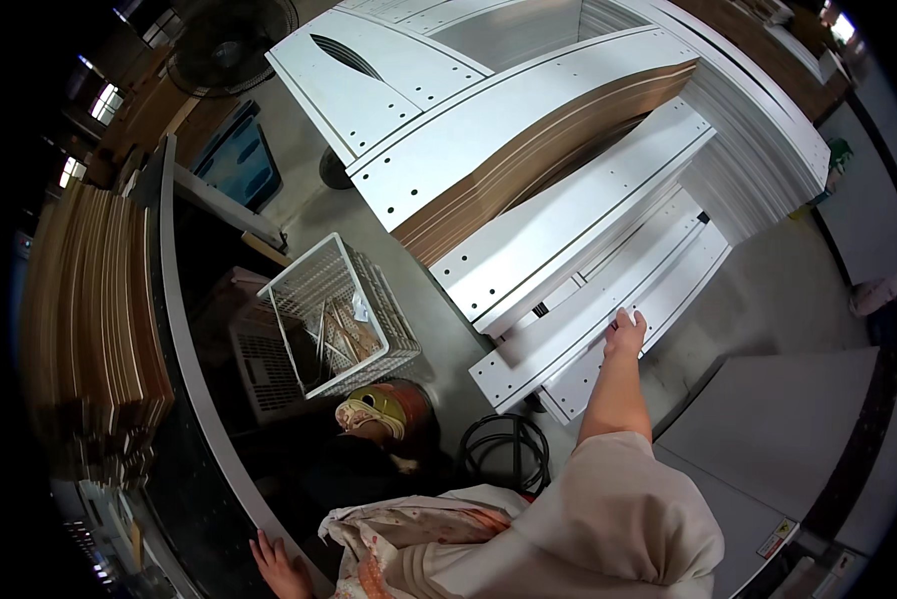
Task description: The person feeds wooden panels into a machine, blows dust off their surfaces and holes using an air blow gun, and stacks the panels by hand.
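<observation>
My right hand (pixel 623 335) reaches forward over a low stack of long white boards with grooves and small drilled holes. Its fingers are bent at the near edge of one white board (pixel 558 351), closing on it; the fingertips are partly hidden. A second white board (pixel 658 311) lies lower, right beside it. At the bottom left, my left hand (pixel 281 567) lies with its fingers stretched out over the pale metal edge rail (pixel 205 409) of a dark machine table. Nothing shows in that hand.
Taller stacks of white panels (pixel 418 160) with brown edges stand ahead. A white plastic basket (pixel 343 384) holding thin offcuts sits on the floor near a coiled black hose (pixel 505 449). Brown boards (pixel 94 329) are piled at left; a grey cabinet (pixel 768 419) stands at right.
</observation>
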Demonstrator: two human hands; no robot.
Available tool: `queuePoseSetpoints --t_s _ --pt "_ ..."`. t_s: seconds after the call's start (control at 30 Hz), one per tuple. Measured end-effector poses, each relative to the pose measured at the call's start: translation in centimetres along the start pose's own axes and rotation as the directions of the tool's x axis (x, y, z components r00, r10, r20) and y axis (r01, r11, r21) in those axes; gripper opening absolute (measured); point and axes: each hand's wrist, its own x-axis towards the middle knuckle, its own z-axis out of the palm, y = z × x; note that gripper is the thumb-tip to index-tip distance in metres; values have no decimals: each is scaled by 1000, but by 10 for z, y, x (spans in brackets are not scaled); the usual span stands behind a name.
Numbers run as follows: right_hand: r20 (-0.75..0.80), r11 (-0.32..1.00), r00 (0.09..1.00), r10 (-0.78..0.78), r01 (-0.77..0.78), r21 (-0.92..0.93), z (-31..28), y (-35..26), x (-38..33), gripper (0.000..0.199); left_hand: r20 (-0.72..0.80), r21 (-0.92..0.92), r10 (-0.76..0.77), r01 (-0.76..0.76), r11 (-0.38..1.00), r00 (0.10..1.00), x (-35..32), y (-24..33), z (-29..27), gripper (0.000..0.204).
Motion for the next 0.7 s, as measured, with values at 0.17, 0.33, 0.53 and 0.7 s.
queuePoseSetpoints --t_s 0.17,0.33,0.53,0.7 --pt "298 511 846 -441 510 -692 -57 61 19 16 -132 91 269 -258 962 954 4 1 -3 57" --pt "856 -17 507 100 861 -508 -57 47 -146 39 -138 58 277 -272 961 951 2 -8 -5 58" --pt "665 -358 689 289 722 -592 -25 59 -203 96 -170 60 279 -272 960 945 1 -7 -4 59" --pt "700 -515 683 210 685 -515 -46 121 -164 101 -153 33 215 -213 977 965 3 0 -7 55"
